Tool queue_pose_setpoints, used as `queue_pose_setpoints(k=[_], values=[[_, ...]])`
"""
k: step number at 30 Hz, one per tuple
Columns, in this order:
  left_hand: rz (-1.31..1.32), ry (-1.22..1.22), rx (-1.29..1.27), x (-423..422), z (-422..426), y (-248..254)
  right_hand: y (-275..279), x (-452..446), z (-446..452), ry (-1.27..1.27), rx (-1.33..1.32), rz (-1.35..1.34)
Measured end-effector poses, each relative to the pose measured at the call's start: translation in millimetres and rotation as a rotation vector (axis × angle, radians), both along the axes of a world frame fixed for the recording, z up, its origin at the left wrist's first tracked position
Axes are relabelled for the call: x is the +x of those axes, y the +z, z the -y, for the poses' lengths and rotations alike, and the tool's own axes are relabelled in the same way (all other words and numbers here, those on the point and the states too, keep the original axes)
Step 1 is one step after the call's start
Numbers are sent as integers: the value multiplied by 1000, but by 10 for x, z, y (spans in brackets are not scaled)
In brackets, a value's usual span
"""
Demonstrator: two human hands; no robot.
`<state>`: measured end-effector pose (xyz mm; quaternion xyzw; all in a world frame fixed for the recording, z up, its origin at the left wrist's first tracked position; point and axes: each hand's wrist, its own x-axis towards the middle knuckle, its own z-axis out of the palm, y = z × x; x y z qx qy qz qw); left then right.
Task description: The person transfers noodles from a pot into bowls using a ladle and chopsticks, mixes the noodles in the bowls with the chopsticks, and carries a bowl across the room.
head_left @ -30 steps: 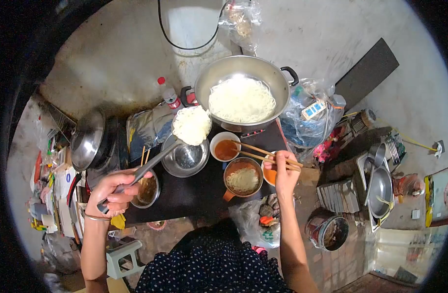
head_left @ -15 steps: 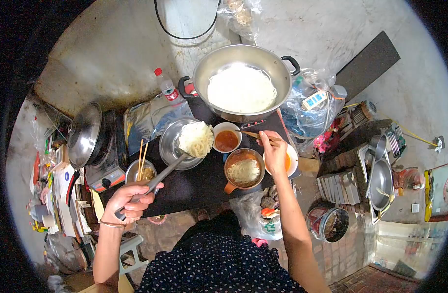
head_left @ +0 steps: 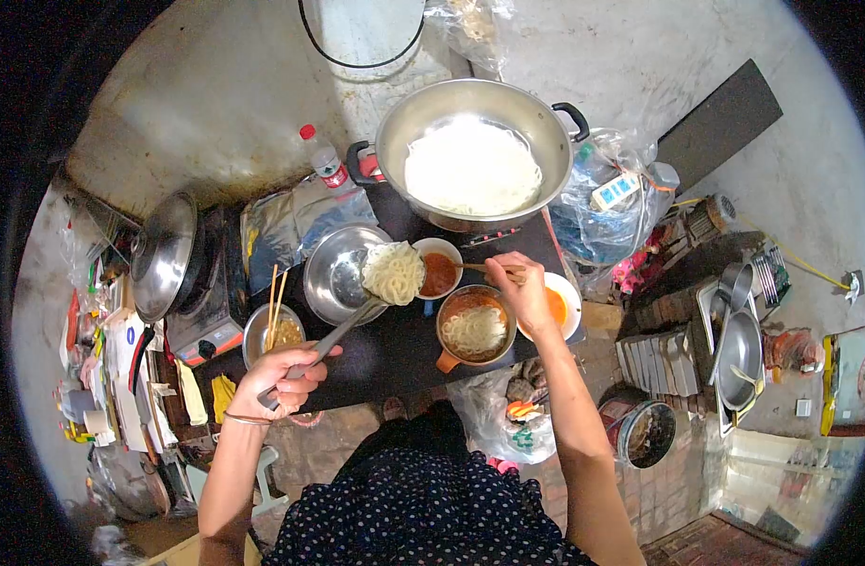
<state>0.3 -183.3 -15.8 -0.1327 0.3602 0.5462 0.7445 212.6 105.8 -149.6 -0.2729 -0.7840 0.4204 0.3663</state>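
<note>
Noodles [head_left: 393, 274] fill the head of a ladle [head_left: 333, 336] held between a steel basin [head_left: 325, 274] and a cup [head_left: 438, 245] of red sauce, the left hand's [head_left: 286, 379] grip wrapped around its handle. The right hand's [head_left: 519, 294] grip pinches wooden chopsticks [head_left: 475, 267], tips at the cup, near an orange-handled mug [head_left: 449, 361]. More noodles lie in a large pot [head_left: 475, 98].

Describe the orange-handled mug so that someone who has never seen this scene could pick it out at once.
From the big pot, come down to the near edge of the dark table. There the mug stands beside a sauce bowl and a white bowl. Unlike either, it shows pale noodles and an orange handle.
</note>
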Motion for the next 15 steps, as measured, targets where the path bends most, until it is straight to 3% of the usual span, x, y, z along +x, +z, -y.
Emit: queue_pose_setpoints(k=[7,12,15], values=[[7,-23,37,-5,-54,-109,23,-21,187,44,53,39],[-366,-95,-99,124,-115,-45,108,79,285,-106,32,-56],[-485,-113,-147,193,-154,-87,151,199,381,-296,-283,-195]])
